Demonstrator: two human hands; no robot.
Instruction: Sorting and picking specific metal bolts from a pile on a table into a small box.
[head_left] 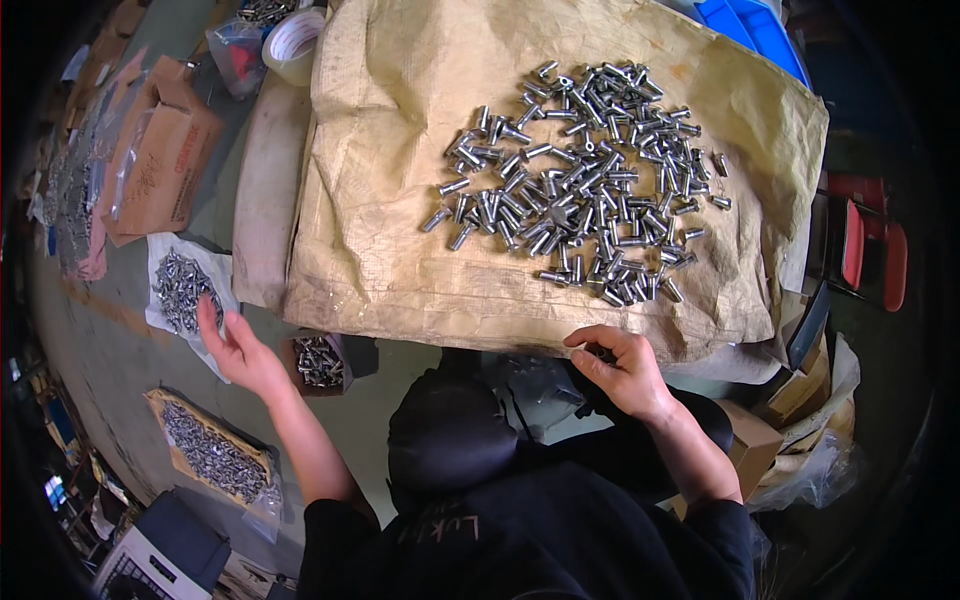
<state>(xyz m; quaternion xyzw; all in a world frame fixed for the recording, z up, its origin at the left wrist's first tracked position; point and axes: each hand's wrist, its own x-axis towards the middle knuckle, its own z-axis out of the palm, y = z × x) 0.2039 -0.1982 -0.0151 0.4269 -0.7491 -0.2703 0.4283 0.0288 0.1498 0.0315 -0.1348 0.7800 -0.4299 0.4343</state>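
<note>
A loose heap of short, shiny, bolt-like metal pieces lies on a table covered with tan woven sheeting. My right hand rests at the table's near edge with its fingers curled in. Whatever sits inside that grip, if anything, is hidden. Off the table's left side, my left hand reaches out with thumb and fingers apart, holding nothing I can see. Beneath and beyond its fingertips, more small metal pieces are piled on a white sheet on the floor.
Close to my left forearm stands a small box of metal parts. Another filled tray lies lower left. A cardboard box, a tape roll and a blue bin surround the table. Red-seated furniture stands at right.
</note>
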